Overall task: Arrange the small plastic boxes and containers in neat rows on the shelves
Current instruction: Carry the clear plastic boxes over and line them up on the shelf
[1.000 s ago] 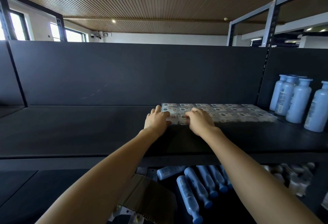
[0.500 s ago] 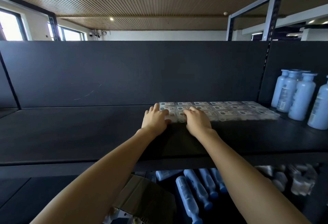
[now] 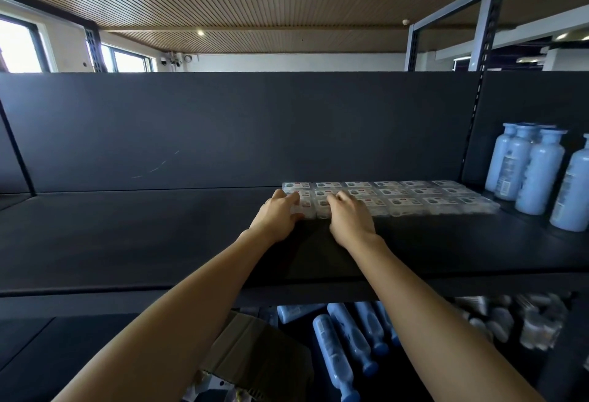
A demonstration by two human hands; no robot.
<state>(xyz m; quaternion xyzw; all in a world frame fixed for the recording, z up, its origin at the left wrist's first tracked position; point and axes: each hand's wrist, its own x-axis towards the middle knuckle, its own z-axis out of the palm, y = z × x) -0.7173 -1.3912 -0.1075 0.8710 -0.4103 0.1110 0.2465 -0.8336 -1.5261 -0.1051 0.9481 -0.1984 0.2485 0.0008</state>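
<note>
Both hands' fingers [image 3: 294, 199] on clear boxes [image 3: 395, 199] (upper shelf [image 3: 127, 236])

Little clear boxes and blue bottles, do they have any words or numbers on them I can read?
No text here can be read.
Small clear plastic boxes: colourful labels with a red patch, print too small and blurred.
Standing blue bottles: pale labels, print too blurred.
Blue bottles lying on the lower shelf: labels blurred.
Cardboard box: no print visible.
</note>
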